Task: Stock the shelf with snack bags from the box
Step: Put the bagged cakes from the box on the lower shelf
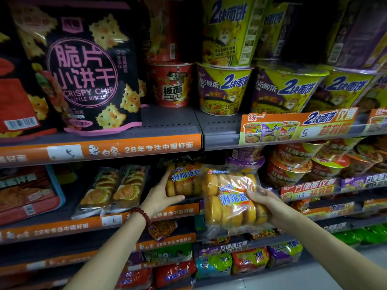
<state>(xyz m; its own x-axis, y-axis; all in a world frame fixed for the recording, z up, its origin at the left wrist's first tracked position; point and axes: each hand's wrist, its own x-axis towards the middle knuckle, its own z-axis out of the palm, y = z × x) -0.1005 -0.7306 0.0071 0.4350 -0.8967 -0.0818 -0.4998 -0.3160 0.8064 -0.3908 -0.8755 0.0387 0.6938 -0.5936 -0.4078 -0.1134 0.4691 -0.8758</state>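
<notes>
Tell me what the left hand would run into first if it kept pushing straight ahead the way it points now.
The left hand points up and into the second shelf, its fingers already on the left sponge cake bag. Going on, it would drive that bag deeper; what lies behind is dark, so depth is unclear.

You face tiered grey metal shelving (171, 120) in a dimly lit shop aisle. Orange price strips (125, 148) with white characters and handwritten tags edge each tier. A perforated divider joint splits the upper shelf into left and right bays. At lower right you see pale, glossy floor tiles (326, 277). The upper corners fall into shadow.
</notes>
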